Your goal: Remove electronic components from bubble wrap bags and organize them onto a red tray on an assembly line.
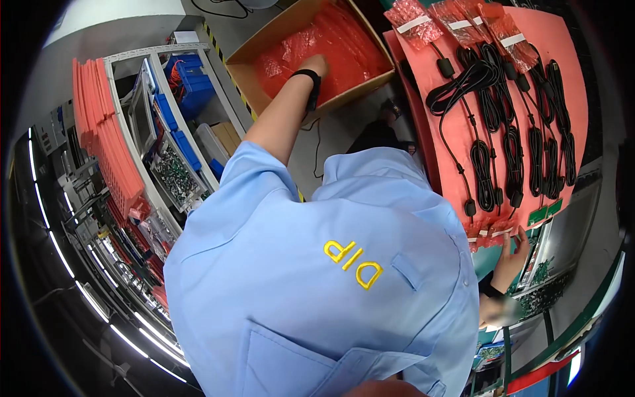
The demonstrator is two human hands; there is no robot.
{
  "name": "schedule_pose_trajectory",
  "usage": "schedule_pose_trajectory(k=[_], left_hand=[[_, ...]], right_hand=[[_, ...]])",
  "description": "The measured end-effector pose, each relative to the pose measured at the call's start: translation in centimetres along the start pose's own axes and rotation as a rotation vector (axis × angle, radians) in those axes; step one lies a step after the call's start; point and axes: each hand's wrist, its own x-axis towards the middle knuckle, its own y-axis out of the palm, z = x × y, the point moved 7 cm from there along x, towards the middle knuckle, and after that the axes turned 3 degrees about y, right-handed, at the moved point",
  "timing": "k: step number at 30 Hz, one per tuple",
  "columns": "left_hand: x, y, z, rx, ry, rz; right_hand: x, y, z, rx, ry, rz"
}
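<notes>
Red bubble bags (350,46) fill a cardboard box (360,91) in the head view, standing to the left of the counter (562,46), whose top is pink. The left hand (319,64) reaches over the box's near wall and sits among these bags; its fingertips are hidden, so I cannot tell whether it pinches one. Coiled black cables (481,171) lie lengthwise on the counter in side-by-side bundles. Labelled red pouches (512,43) lie at their upper ends by the far edge, and smaller red packets (493,231) at the near edge. Beside those packets is the right hand (511,263), its fingers spread apart; I cannot tell if it touches them. Green pieces (546,210) lie at the counter's near right corner. A shelf rack (215,86) with blue bins (193,86) stands left of the box.
</notes>
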Motion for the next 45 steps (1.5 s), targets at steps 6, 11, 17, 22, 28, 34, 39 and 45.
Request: schedule_pose_trajectory(k=[6,11,17,22,28,34,39,45], left_hand=[[1.7,4.3,4.9,-0.094,-0.354,-0.029],[1.2,0.0,2.8,0.048,-0.119,0.03],[-3.3,-8.1,-3.6,0.13,0.07,-0.178],[-7.5,-14.4,-8.8,-0.209,0.473,-0.697],[-17.1,-16.9,-29.0,-1.068,0.834,-0.544],[-28.6,-7.0,-48.3,-1.008,0.984,0.286],[-30.4,5.9,-54.5,-0.557,1.021,0.82],[-30.1,14.2,-57.1,-0.679,0.371,1.227]], right_hand=[[1.2,-1.5,0.4,0.103,0.127,0.023],[1.0,-1.9,-1.3,0.237,0.194,0.022],[1.1,-2.7,-3.6,0.411,0.203,-0.07],[2.7,-3.0,-6.6,0.531,0.178,-0.146],[7.0,-1.4,-12.3,0.56,0.248,-0.203],[9.4,-0.1,-12.6,0.18,0.116,-0.107],[10.9,-1.1,-14.7,0.111,0.019,-0.184],[10.7,-10.6,-9.0,0.173,0.07,-0.027]])
